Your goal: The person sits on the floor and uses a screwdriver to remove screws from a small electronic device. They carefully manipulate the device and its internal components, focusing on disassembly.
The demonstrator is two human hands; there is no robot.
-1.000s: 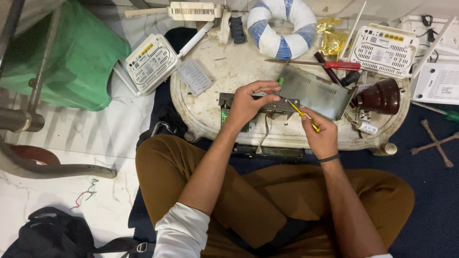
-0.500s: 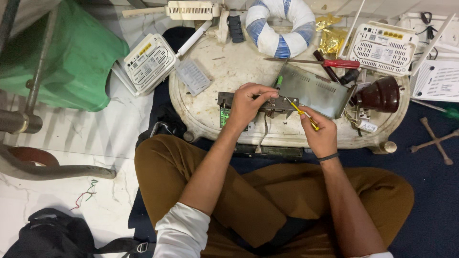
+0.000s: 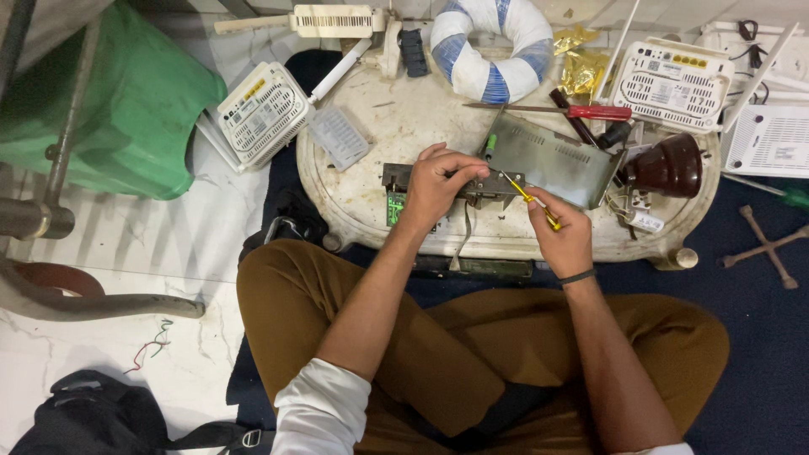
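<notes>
From my seat at the feed, sweeping from the left: a green plastic stool point(image 3: 126, 109) sits at ten o'clock on the marble floor point(image 3: 109, 253), and a black bag point(image 3: 93, 417) lies at seven o'clock. Just right of the stool, a white router point(image 3: 263, 112) leans against the rim of the low round counter point(image 3: 396, 109), with a small grey vented cover point(image 3: 339, 136) beside it on the counter top.

My left hand point(image 3: 438, 181) rests near the counter's centre, fingers curled down and pressed onto a dark metal chassis with a green circuit board point(image 3: 400, 192); a flat grey ribbon cable point(image 3: 463, 236) hangs from it over the counter's near edge. At twelve o'clock from that hand lies a blue-and-white striped ring point(image 3: 493, 46).

My right hand point(image 3: 563, 234) sits just at four o'clock of the left, fingers pinched shut around a small yellow-handled screwdriver point(image 3: 533, 202), whose tip points toward ten o'clock and meets the chassis close to the left fingertips. Behind the tool leans a grey metal cover plate point(image 3: 552, 160), touching the chassis. A red-handled screwdriver point(image 3: 581, 110) lies above the plate.

Further right stands a dark brown ceramic insulator point(image 3: 670, 166), another white router point(image 3: 674, 82) at one o'clock, and a metal cross wrench point(image 3: 765, 246) on the blue mat point(image 3: 758, 337) at three o'clock.
</notes>
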